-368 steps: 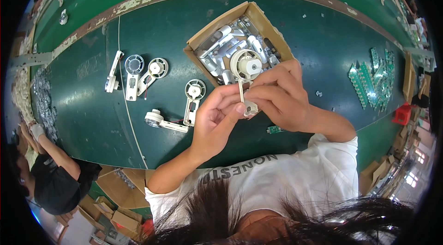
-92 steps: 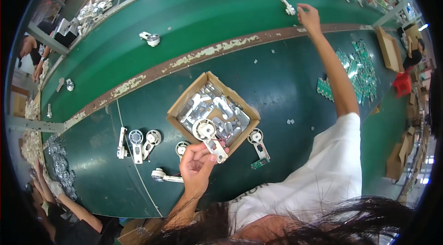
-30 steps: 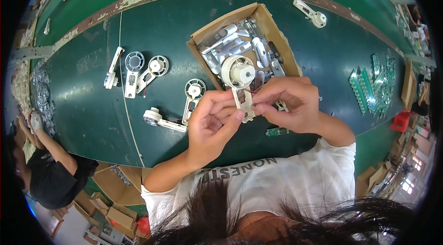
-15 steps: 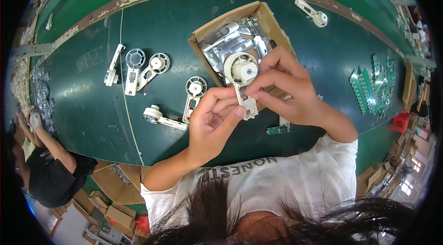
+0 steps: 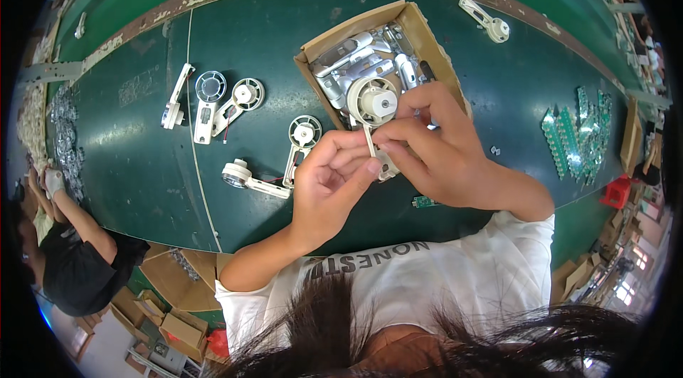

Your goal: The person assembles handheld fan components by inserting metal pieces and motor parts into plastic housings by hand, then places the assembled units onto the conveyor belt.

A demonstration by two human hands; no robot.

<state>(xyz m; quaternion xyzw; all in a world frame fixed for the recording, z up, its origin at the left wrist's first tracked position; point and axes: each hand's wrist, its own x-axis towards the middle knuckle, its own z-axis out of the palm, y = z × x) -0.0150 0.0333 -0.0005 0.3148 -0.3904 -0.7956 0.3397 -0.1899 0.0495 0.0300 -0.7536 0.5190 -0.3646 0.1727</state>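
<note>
In front of me I hold up a white fan housing [image 5: 371, 102] with a round head, a motor at its centre and a narrow handle below. My left hand [image 5: 324, 189] is closed on the handle from the left, thumb against fingers. My right hand [image 5: 448, 154] pinches the handle's other side with thumb and forefinger. Anything small between those right fingertips is hidden. Behind the fan head stands a cardboard box [image 5: 307, 63] of silver-grey plastic shells [image 5: 348, 58]. Below my right hand, a small green circuit board [image 5: 425, 201] lies on the table.
Several more white fan housings [image 5: 208, 104] lie to the left on the dark green table [image 5: 263, 29], and one fan housing [image 5: 486, 21] lies far right. Strips of green circuit boards [image 5: 578, 136] are at the right. Another person [image 5: 82, 250] works at the left edge.
The fan housing's handle has turned more edge-on to view. My right hand has shifted slightly down and now covers more of the handle and the parts beneath. Both hands keep their grip.
</note>
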